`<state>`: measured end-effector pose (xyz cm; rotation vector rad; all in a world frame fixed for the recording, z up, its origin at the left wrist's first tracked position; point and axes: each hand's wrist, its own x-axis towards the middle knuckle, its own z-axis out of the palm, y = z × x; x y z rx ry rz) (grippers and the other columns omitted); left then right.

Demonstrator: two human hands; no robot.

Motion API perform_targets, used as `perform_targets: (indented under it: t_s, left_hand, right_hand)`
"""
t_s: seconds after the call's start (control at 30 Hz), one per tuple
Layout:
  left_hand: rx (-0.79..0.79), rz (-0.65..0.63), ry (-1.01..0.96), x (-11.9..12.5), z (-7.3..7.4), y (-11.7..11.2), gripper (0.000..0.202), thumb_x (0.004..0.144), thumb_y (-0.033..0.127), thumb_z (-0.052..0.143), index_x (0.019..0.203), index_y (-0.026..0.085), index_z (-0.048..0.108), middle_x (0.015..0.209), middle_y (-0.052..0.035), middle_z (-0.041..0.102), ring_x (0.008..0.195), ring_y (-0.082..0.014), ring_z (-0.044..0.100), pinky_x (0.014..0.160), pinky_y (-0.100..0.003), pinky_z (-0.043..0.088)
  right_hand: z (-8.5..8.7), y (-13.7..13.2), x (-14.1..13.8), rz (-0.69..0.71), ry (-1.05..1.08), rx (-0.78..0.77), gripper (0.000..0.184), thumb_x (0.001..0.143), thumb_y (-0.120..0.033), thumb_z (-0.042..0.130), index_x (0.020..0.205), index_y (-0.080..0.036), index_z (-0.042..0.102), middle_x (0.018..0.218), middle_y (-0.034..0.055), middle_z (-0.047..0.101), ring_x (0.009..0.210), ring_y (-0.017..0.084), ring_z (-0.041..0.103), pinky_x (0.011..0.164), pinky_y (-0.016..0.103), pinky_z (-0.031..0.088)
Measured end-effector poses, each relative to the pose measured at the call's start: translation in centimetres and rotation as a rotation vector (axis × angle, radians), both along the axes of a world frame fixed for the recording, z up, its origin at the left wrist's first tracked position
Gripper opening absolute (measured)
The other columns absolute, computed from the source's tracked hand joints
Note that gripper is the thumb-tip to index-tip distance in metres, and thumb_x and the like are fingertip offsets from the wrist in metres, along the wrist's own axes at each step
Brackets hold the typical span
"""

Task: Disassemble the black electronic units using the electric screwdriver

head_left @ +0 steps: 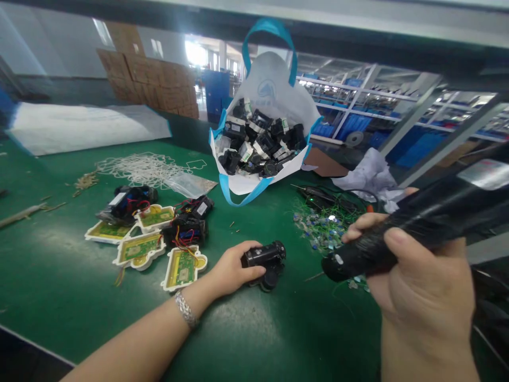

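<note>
Left hand clasps black motor unit on green table. Right hand clenches black power tool, long axis pointing left, tip just right of unit.

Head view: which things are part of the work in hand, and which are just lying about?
In hand: black motor part under left hand; black power tool gripped by right hand.
Lying about: bag of black parts, yellow-rimmed circuit boards, white cord pile, crumpled paper.
</note>
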<state>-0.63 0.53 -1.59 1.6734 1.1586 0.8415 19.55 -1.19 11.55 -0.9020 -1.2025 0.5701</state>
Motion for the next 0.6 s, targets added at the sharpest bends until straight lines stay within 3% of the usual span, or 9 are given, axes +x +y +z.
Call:
perform_targets:
  t_s: [0.07, 0.3, 0.6]
  left_hand:
    - [0.018, -0.015, -0.007, 0.0, 0.0, 0.0, 0.041, 0.068, 0.03, 0.062, 0.106, 0.017, 0.053, 0.102, -0.0031, 0.059, 0.093, -0.0182, 0.053, 0.085, -0.028, 0.039]
    - [0.036, -0.022, -0.02, 0.0, -0.2, 0.1, 0.039, 0.07, 0.03, 0.061, 0.106, 0.018, 0.053, 0.101, -0.0024, 0.059, 0.094, -0.0179, 0.053, 0.085, -0.027, 0.039]
    - [0.052, -0.033, -0.01, -0.1, -0.3, 0.1, 0.038, 0.072, 0.03, 0.061, 0.107, 0.018, 0.052, 0.102, -0.0021, 0.058, 0.094, -0.0174, 0.053, 0.086, -0.027, 0.038]
  right_hand:
    - [-0.8, 0.7, -1.6, 0.076, 0.105, 0.035, 0.039, 0.062, -0.016, 0.062, 0.098, -0.024, 0.05, 0.062, -0.004, 0.055, 0.053, 0.017, 0.053, 0.053, 0.033, 0.047]
    - [-4.4, 2.4, -3.4, -0.036, 0.035, 0.085, 0.038, 0.065, -0.01, 0.063, 0.1, -0.018, 0.052, 0.061, -0.0032, 0.056, 0.051, 0.017, 0.053, 0.056, 0.034, 0.046]
    - [-5.2, 2.7, -3.8, -0.108, -0.035, 0.04, 0.037, 0.062, -0.017, 0.066, 0.096, -0.016, 0.052, 0.062, -0.0021, 0.056, 0.05, 0.019, 0.054, 0.054, 0.036, 0.047]
